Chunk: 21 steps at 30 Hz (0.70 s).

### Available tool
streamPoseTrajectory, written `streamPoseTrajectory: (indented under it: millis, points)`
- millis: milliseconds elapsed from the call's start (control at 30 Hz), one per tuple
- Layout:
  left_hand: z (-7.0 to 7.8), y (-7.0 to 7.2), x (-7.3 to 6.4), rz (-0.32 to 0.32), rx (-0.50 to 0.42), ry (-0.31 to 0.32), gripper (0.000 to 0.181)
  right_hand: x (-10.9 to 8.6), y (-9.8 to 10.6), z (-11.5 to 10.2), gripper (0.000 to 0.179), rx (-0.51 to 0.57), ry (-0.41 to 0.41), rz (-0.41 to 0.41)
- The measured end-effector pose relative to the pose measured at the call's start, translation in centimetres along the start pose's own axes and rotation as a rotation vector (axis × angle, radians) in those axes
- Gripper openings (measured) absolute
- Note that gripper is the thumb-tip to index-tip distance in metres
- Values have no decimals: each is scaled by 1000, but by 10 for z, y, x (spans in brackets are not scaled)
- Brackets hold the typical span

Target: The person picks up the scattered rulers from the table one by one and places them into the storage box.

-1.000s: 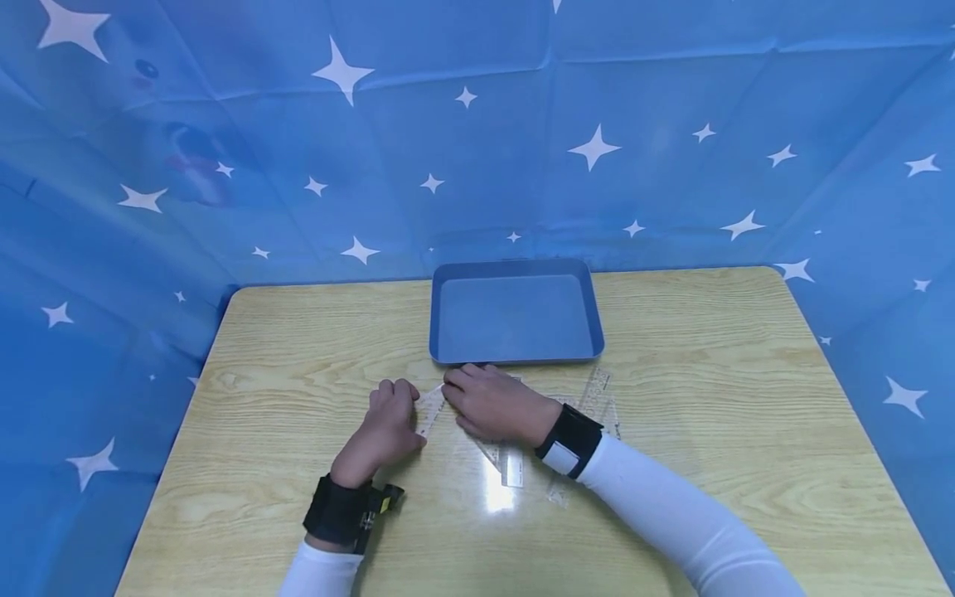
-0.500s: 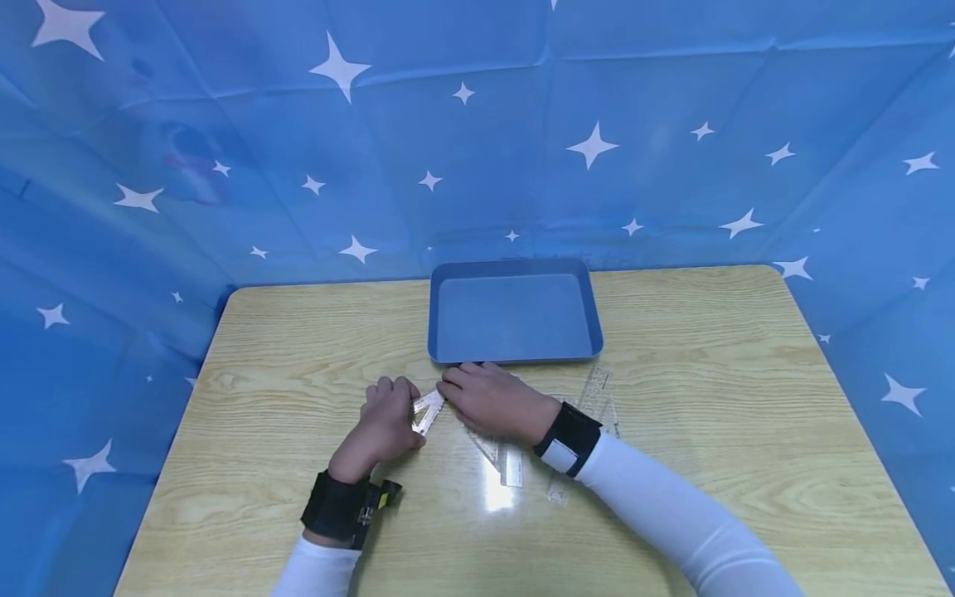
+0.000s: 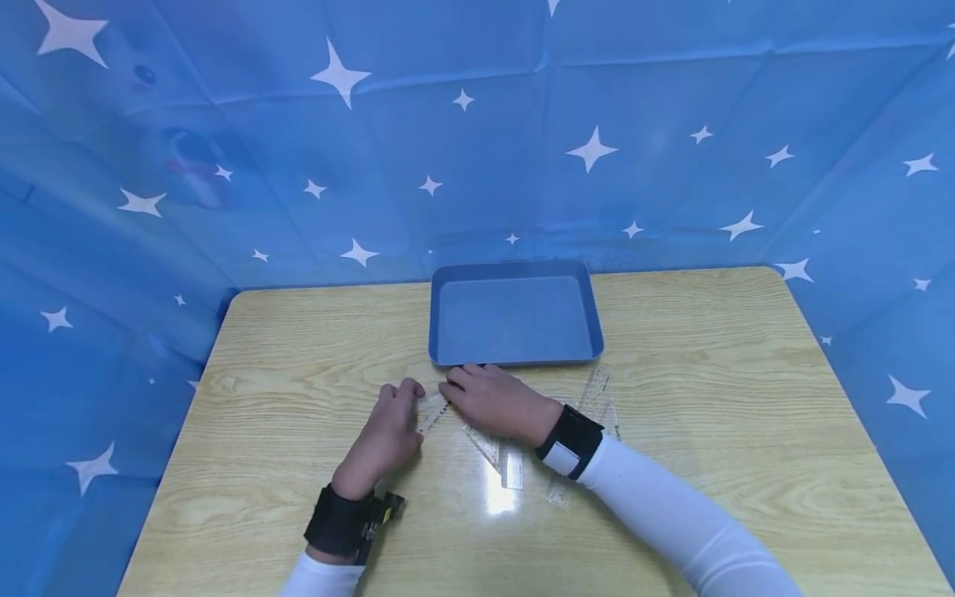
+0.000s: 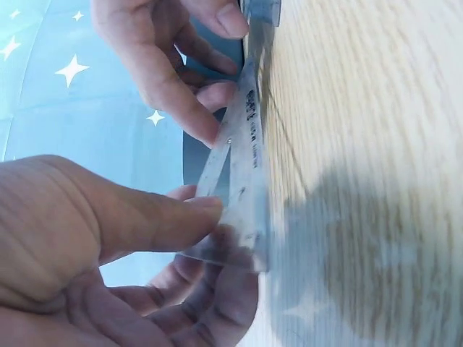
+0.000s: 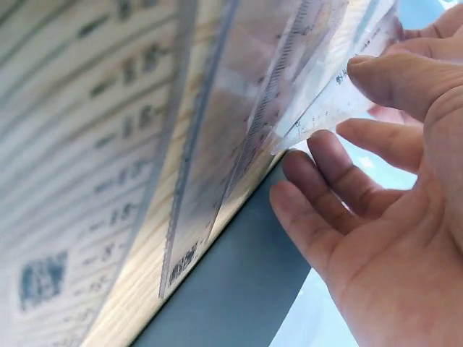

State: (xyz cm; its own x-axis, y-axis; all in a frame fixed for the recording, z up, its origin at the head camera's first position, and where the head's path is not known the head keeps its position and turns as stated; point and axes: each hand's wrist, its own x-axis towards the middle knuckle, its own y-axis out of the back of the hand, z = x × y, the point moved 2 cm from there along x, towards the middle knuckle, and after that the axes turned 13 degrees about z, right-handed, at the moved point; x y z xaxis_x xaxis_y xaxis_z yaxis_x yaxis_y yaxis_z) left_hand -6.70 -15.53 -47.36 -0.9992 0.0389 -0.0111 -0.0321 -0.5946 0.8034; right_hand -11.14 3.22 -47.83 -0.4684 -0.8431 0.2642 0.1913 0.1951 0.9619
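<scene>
Currently, left hand [image 3: 386, 431] pinches transparent set square [image 4: 249, 166]; right hand [image 3: 498, 402] at its tip, grip undeterminable. Handling judged unfinished; straight rulers [image 3: 594, 394] lie outside blue tray [image 3: 518, 319].

Print shows, but nothing reads surely. In the left wrist view, dark lettering near twelve o'clock on the clear set square [image 4: 248, 170] is too slanted to decipher. In the right wrist view, blurred numbers line a clear measuring piece [image 5: 94, 159] toward nine o'clock; its dark block at eight is illegible.
</scene>
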Motion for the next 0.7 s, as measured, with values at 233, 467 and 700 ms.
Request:
streamPoseTrajectory:
  millis: [233,467,700]
  points:
    - [-3,7,4,83,-62,-43,41,-1,5,0,39,67,9,0]
    - [-1,13,6,158,-91,-19,38,-4,9,1,36,159,-36,18]
    - [3,18,7,255,-125,-39,35,-1,8,11,41,833,-654,-147]
